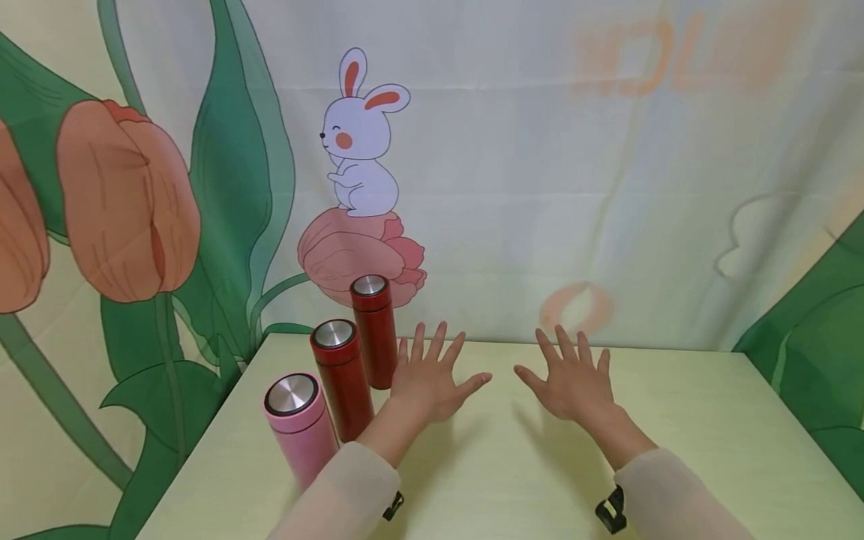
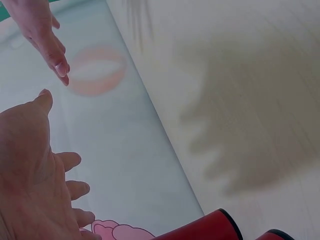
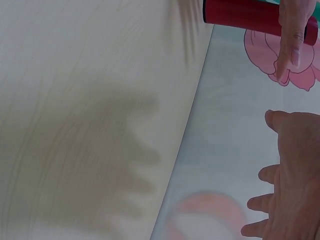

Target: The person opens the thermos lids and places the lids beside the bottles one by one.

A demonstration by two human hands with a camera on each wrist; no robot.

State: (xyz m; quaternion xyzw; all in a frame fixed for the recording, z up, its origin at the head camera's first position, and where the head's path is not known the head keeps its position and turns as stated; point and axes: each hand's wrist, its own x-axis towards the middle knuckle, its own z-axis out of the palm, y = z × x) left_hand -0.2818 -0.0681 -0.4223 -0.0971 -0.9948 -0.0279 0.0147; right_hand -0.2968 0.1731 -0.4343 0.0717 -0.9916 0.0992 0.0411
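Three thermos bottles with steel-topped lids stand upright in a slanting row on the left of the table. Nearest is a pink thermos (image 1: 307, 442), behind it a red thermos (image 1: 344, 394), and farthest back another red thermos (image 1: 376, 337). My left hand (image 1: 425, 382) is spread above the table, just right of the red bottles, holding nothing. Level with it on the right, my right hand (image 1: 574, 382) is also spread and holds nothing. Shadows of both hands fall on the tabletop below them. The left sleeve covers part of the pink thermos.
The pale yellow table (image 1: 709, 420) ends at the back against a printed cloth backdrop (image 1: 499, 187) with a rabbit and tulips. A black strap piece (image 1: 611, 510) hangs under the right sleeve, and a similar black piece (image 1: 393, 505) under the left.
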